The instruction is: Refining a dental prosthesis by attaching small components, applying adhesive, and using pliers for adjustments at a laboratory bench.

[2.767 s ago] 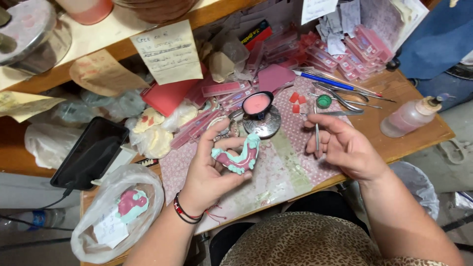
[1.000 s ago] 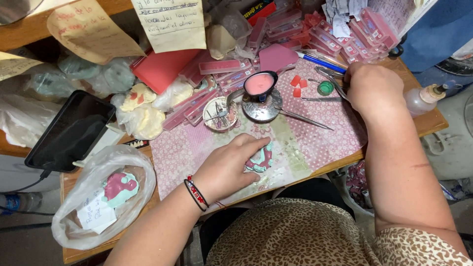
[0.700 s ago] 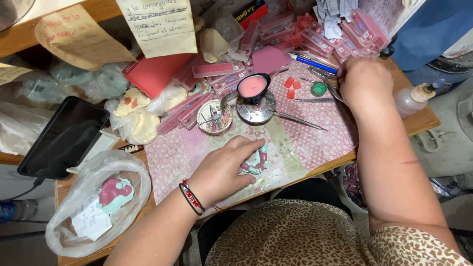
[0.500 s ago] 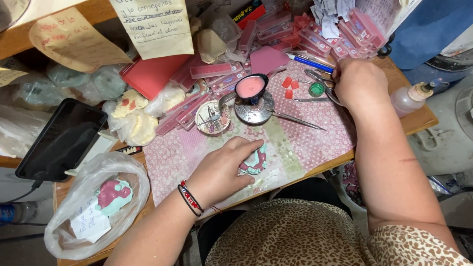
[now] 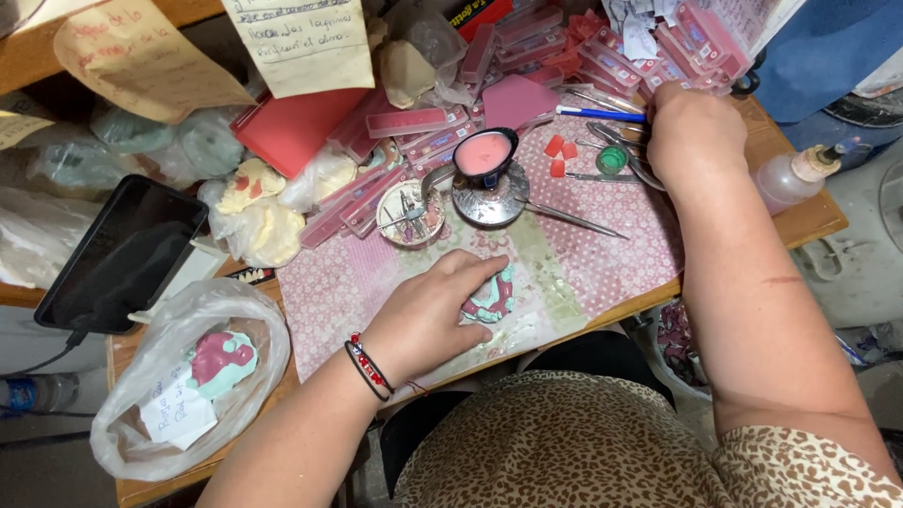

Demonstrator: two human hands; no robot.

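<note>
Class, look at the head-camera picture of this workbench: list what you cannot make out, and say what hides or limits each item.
- Teal and pink model: mostly covered by the left hand, head view.
- Right hand: fingertips hidden behind its own back; whether it grips a tool cannot be told.
- Small round dish: contents too small to identify.
- Clear bag: film blurs what it holds.

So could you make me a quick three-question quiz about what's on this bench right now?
1. True or false: the left hand rests on a teal and pink dental model on the patterned mat.
2. What does the small black cup hold? A) pink material B) blue liquid C) nothing
3. Which hand reaches among the metal tools at the bench's far side?

Key: 1 true; 2 A; 3 the right hand.
</note>
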